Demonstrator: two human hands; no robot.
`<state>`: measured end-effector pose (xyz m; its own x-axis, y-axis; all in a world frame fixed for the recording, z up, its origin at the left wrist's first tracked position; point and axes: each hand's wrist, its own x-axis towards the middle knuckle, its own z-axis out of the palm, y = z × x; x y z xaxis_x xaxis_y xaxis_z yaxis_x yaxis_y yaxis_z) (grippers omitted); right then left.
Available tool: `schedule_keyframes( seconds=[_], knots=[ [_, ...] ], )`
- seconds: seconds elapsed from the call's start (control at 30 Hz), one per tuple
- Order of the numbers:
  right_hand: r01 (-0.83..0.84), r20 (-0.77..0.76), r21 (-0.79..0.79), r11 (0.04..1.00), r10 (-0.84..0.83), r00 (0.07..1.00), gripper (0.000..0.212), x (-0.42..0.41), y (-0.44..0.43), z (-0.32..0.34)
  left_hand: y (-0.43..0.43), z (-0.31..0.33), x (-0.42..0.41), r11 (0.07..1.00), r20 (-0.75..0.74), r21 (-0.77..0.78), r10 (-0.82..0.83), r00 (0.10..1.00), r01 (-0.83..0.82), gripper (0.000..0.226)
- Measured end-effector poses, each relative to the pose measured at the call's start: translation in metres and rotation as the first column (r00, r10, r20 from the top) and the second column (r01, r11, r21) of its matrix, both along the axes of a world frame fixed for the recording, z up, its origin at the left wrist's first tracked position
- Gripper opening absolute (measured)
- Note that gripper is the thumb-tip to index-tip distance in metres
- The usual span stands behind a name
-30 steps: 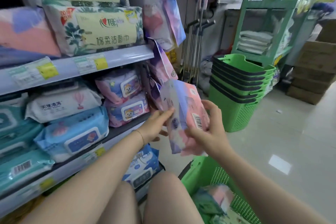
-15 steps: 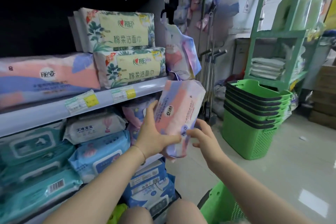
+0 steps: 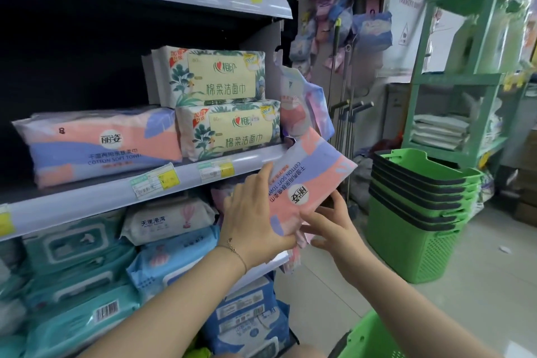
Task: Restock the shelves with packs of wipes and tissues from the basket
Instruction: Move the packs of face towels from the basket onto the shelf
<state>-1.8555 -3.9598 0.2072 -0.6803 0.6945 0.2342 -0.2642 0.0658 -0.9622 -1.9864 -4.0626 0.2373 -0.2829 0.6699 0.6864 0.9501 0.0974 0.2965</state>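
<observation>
Shop shelving fills the left and pale floor tiles the right. Nearest, at the bottom edge, is the rim of the green basket [image 3: 369,337]. Above it both hands hold one pack [image 3: 308,183] in the air, tilted and printed side out, just in front of the middle shelf [image 3: 116,197] at its right end. The left hand [image 3: 255,221] grips the pack's left side, fingers laid up the face and thumb tucked under the lower end. The right hand [image 3: 334,224] has its fingers curled loosely round the lower right edge.

The film wrap dents under the fingers, so the pack is probably soft, light and a little slippery. It should be taken across its short sides, not by the crimped end seam.

A matching shelf pack [image 3: 98,142] lies further left, with dark free space above and behind it. Two floral packs [image 3: 226,78] are stacked to its right. Stacked baskets [image 3: 418,212] stand far right.
</observation>
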Motion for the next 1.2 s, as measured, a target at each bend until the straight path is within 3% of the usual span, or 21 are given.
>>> schedule_keyframes(
  seconds=[0.07,0.17,0.3,0.4,0.47,0.53,0.63,0.7,0.8,0.87,0.9,0.97,1.03,1.07,1.13,1.2],
  knots=[
    [-0.075,-0.078,0.021,0.997,0.076,0.994,0.090,-0.007,-0.001,0.011,-0.005,0.006,-0.001,0.992,0.035,-0.061,-0.112,0.993,0.114,0.127],
    [-0.031,-0.176,0.138,0.990,0.056,0.983,0.096,-0.017,0.004,0.036,-0.018,0.021,-0.011,0.952,0.191,-0.111,-0.261,0.946,0.285,0.135],
    [0.005,-0.093,0.401,0.916,0.035,0.995,0.106,-0.033,-0.001,0.082,-0.037,0.056,-0.032,0.944,0.431,0.131,-0.328,0.840,0.302,0.108],
    [0.012,0.014,0.745,0.667,-0.034,0.999,0.106,-0.054,-0.020,0.124,-0.054,0.087,-0.052,0.884,0.576,0.402,-0.447,0.684,0.239,0.064],
    [-0.023,0.060,0.853,0.522,-0.054,0.997,0.104,-0.069,-0.031,0.151,-0.071,0.103,-0.072,0.847,0.691,0.503,-0.513,0.510,0.170,0.065],
    [-0.045,0.088,0.916,0.398,-0.092,0.992,0.101,-0.084,-0.042,0.176,-0.093,0.112,-0.092,0.831,0.732,0.534,-0.547,0.408,0.156,0.085],
    [-0.023,0.059,0.966,0.259,-0.132,0.990,0.089,-0.108,-0.058,0.202,-0.124,0.123,-0.116,0.787,0.697,0.605,-0.596,0.399,0.120,0.109],
    [0.109,-0.080,0.987,0.115,-0.238,0.968,0.070,-0.126,-0.070,0.210,-0.136,0.130,-0.129,0.769,0.697,0.636,-0.609,0.379,0.065,0.117],
    [0.306,-0.314,0.949,-0.073,-0.270,0.910,0.052,-0.151,-0.085,0.214,-0.143,0.140,-0.148,0.692,0.677,0.717,-0.664,0.317,-0.081,0.083],
    [0.268,-0.289,0.957,-0.110,-0.282,0.915,0.054,-0.163,-0.091,0.218,-0.143,0.148,-0.164,0.629,0.662,0.747,-0.674,0.329,-0.214,0.059],
    [0.195,-0.224,0.973,-0.122,-0.305,0.926,0.055,-0.169,-0.093,0.220,-0.142,0.151,-0.172,0.604,0.660,0.750,-0.664,0.352,-0.268,0.058],
    [0.017,-0.049,0.995,-0.097,-0.341,0.939,0.057,-0.180,-0.093,0.218,-0.140,0.154,-0.184,0.604,0.713,0.699,-0.556,0.426,-0.382,0.079],
    [-0.123,0.083,0.989,-0.088,-0.365,0.927,0.059,-0.189,-0.093,0.213,-0.138,0.155,-0.192,0.643,0.835,0.513,-0.221,0.503,-0.569,0.089],
    [-0.173,0.125,0.980,-0.094,-0.380,0.916,0.059,-0.191,-0.093,0.210,-0.139,0.154,-0.196,0.617,0.859,0.422,-0.038,0.511,-0.664,0.089],
    [-0.243,0.195,0.967,-0.073,-0.400,0.895,0.060,-0.195,-0.089,0.203,-0.142,0.154,-0.204,0.572,0.788,0.390,0.198,0.584,-0.721,0.086],
    [-0.254,0.218,0.966,-0.038,-0.400,0.890,0.057,-0.197,-0.086,0.196,-0.145,0.153,-0.211,0.623,0.641,0.352,0.383,0.665,-0.699,0.077]
  ],
)
